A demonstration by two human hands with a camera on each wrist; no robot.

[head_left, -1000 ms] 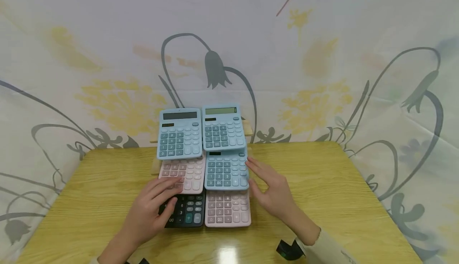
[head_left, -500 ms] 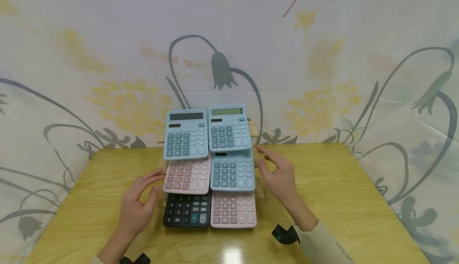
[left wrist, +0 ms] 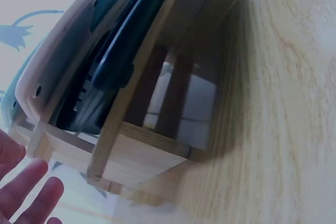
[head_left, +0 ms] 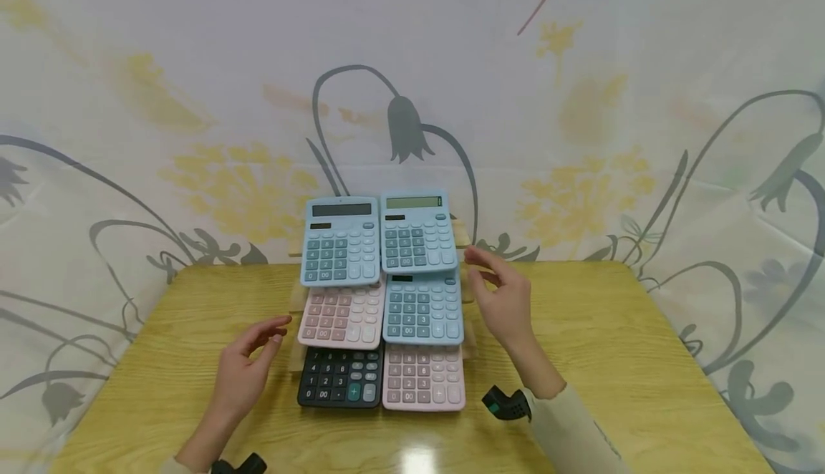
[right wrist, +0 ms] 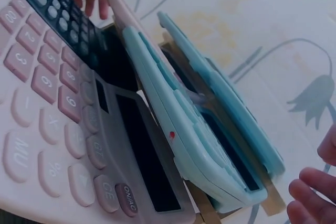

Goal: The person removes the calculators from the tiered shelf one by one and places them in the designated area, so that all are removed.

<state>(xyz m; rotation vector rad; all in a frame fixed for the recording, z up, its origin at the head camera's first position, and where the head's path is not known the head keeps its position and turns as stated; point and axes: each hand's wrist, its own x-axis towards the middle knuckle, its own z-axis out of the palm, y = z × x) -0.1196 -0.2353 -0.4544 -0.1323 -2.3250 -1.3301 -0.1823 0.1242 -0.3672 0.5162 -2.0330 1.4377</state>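
Observation:
Several calculators lean in three tiers on a stepped wooden rack [left wrist: 144,153]. At the top are a blue calculator [head_left: 340,245] on the left and another blue calculator [head_left: 417,234] on the right. Below them sit a pink calculator [head_left: 341,316] and a blue calculator [head_left: 423,309]. The lowest tier has a black calculator [head_left: 339,381] and a pink calculator [head_left: 424,381]. Left of the rack, my left hand [head_left: 245,374] is apart from the calculators with relaxed fingers. My right hand [head_left: 503,295] hovers at the right side of the upper tiers, loosely bent and holding nothing.
The rack stands on a yellow wood-grain table [head_left: 612,359]. Behind the table hangs a pale cloth [head_left: 412,30] printed with grey and yellow flowers. Each wrist wears a black camera mount, such as the right mount [head_left: 507,404].
My left hand has come off the middle-left pink calculator and drawn back to the left. My right hand has left the middle blue calculator's edge and risen slightly. The calculators keep their arrangement.

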